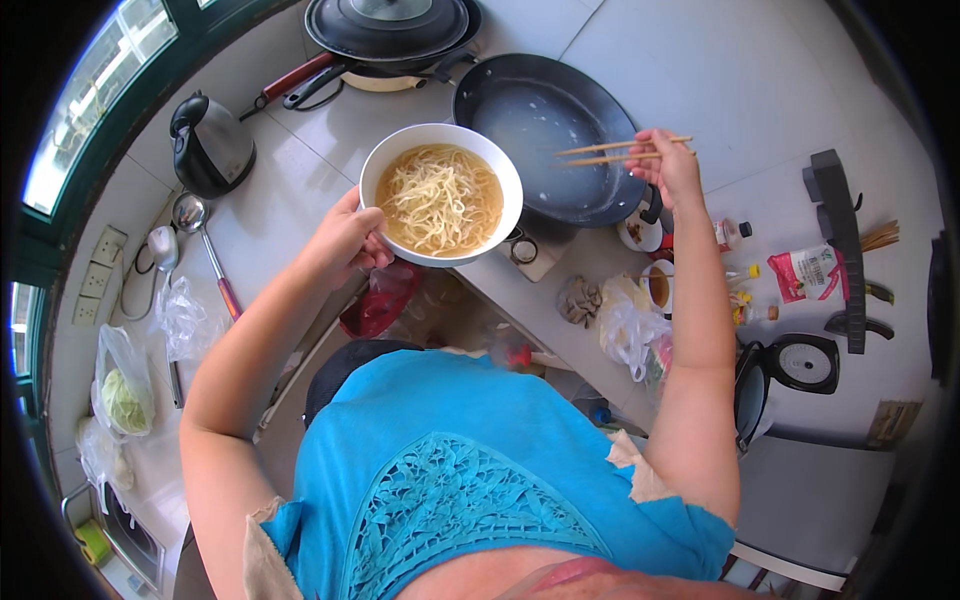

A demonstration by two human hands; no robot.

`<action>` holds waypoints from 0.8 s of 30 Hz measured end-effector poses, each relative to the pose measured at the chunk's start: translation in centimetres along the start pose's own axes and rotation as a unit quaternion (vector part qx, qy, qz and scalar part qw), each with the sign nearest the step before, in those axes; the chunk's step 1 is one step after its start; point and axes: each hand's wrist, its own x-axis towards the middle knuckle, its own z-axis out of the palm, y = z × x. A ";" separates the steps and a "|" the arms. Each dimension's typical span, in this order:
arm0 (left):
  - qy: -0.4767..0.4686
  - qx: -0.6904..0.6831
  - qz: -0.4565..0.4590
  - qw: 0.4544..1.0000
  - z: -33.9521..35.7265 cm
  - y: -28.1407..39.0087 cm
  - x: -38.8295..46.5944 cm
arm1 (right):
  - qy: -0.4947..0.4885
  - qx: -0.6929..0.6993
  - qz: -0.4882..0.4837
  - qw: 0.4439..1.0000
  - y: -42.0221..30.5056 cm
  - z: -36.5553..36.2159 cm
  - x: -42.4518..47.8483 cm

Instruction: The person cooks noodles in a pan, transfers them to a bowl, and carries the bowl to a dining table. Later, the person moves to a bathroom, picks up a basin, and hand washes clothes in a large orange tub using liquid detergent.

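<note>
My left hand (352,240) grips the lower left side of a white bowl (514,180), its thumb near the rim. Noodles (442,195) lie heaped in a yellowish broth inside it. The bowl is held up, beside and partly in front of a dark two-handled pan (540,135) that holds a thin layer of cloudy liquid. My right hand (667,165) holds a pair of wooden chopsticks (611,152) over the right side of that pan. Their tips are slightly apart, with nothing between them.
Lidded pans (390,30) stand behind, an electric kettle (214,146) at left. Two ladles (190,213) and bagged cabbage (124,401) lie on the left counter. At right are a small bowl of brown liquid (660,286), a plastic bag (630,322), bottles and a kitchen scale (804,361).
</note>
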 end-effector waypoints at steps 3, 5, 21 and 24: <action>0.037 0.006 -0.001 0.999 -1.0 -0.4 -0.9 | 0.034 -0.050 0.099 0.993 4.8 -1.4 2.7; 0.054 -0.001 -0.001 0.999 -1.3 -0.7 -1.2 | 0.048 -0.036 0.118 0.991 7.1 -1.4 4.7; 0.078 -0.047 -0.012 0.996 -1.4 -1.3 -1.2 | 0.084 0.296 0.138 0.942 12.3 5.4 12.2; 0.071 -0.020 -0.012 0.997 -1.4 -1.1 -0.7 | 0.083 0.313 0.142 0.935 11.8 4.4 11.2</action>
